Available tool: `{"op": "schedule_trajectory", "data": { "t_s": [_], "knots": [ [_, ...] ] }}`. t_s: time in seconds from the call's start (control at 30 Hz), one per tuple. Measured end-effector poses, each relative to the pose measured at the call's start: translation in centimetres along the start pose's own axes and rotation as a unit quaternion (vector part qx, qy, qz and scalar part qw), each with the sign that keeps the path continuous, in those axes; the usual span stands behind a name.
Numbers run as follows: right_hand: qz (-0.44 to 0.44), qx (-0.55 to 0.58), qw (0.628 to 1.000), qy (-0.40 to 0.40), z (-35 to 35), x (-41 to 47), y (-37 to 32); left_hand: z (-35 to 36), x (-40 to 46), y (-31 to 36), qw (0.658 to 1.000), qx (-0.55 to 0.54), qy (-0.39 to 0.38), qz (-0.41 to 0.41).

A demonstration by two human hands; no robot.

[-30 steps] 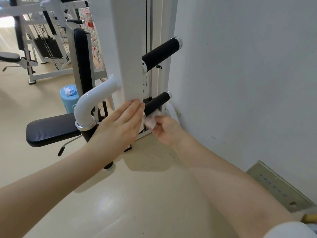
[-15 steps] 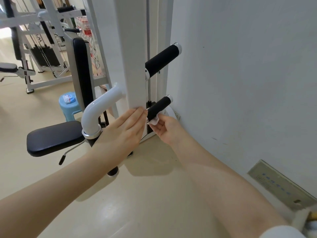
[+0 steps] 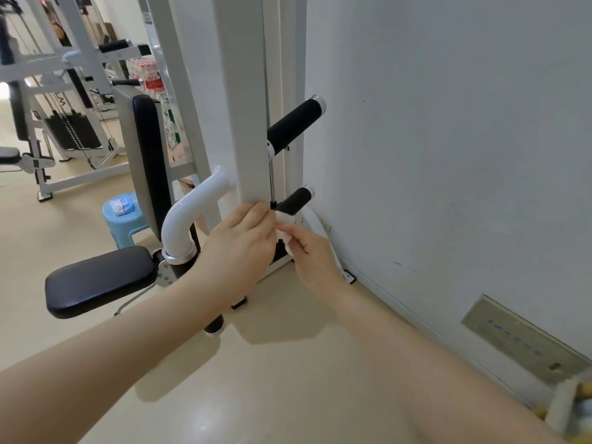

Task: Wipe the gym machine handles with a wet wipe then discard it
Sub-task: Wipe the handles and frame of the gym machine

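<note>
At lower left of the frame sits a black seat pad [image 3: 99, 280], with a blue stool [image 3: 123, 224] behind it. At centre, the left hand [image 3: 238, 248] rests with straight fingers on the white upright post [image 3: 246, 123]. Just right, the right hand [image 3: 309, 249] pinches a crumpled wet wipe [image 3: 286, 227], apparently touching the lower black handle [image 3: 294, 201]. An upper black handle [image 3: 294, 125] juts above.

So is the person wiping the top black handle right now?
No, the wet wipe in the right hand is down by the lower black handle, and the upper black handle has nothing touching it.
</note>
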State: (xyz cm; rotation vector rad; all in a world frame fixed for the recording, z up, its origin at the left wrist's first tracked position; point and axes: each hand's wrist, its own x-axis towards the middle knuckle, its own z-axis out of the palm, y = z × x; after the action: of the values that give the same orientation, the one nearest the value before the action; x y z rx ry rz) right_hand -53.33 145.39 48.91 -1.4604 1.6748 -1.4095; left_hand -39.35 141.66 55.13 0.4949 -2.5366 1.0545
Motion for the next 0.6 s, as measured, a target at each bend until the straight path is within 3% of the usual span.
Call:
{"op": "schedule_trajectory", "data": {
  "t_s": [0.07, 0.13, 0.2, 0.27, 0.4, 0.6],
  "knots": [
    [0.081, 0.112, 0.99, 0.011, -2.0, 0.0, -1.5, -0.7, 0.5, -0.6, 1.0, -0.012, -0.006, 0.002],
    [0.161, 0.222, 0.955, 0.111, -4.1, 0.8, -2.6, -1.8, 1.1, -1.5, 0.999, -0.027, 0.018, 0.004],
    [0.183, 0.254, 0.934, 0.172, -5.3, 1.5, -3.8, -2.9, 1.9, -2.8, 0.998, -0.008, 0.055, 0.016],
    [0.125, 0.21, 0.95, 0.194, -5.4, 2.0, -5.5, -3.6, 2.8, -4.3, 0.995, 0.033, 0.086, 0.029],
    [-0.086, 0.051, 0.958, 0.269, -5.4, 3.7, -8.6, -4.7, 3.9, -7.0, 0.988, 0.044, 0.126, 0.083],
    [-0.235, -0.2, 0.93, 0.2, -5.1, 5.5, -9.0, -6.3, 4.5, -9.2, 0.982, 0.028, 0.076, 0.17]
  ]
}}
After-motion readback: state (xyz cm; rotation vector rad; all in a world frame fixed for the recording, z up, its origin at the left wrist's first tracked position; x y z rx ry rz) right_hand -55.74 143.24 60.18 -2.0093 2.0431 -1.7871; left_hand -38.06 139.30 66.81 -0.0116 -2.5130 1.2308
